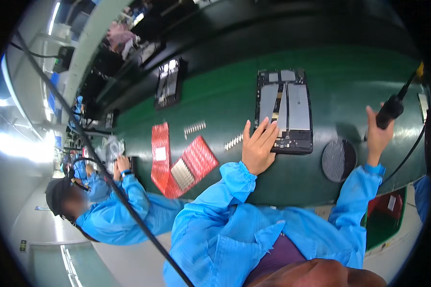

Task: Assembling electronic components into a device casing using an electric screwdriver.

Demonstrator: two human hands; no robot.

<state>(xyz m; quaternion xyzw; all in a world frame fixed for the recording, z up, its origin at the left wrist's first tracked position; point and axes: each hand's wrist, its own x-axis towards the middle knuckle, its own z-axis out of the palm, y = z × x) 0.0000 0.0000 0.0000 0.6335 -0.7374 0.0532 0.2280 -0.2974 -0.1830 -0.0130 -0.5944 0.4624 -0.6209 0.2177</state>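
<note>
An opened tablet [299, 107] lies on the green bench, its grey battery panels and dark flex cables exposed. My left hand [258, 150] rests on its lower left edge, fingers stretched out over the frame. To the right, my right hand [379, 137] is wrapped round a black electric screwdriver [390, 112], held away from the tablet. The driver's tip is hard to make out. Between the tablet and my right hand sits a round dark dish [339, 160] with a ridged grey surface; its contents are too small to name.
Red bubble wrap [166, 160] with a sheet of small metallic parts lies left of my left hand. Two strips of small pale pieces [195, 128] are nearby. Another opened device [168, 85] stands farther back. A co-worker in a blue smock [124, 210] works at the left. A cable hangs at the right.
</note>
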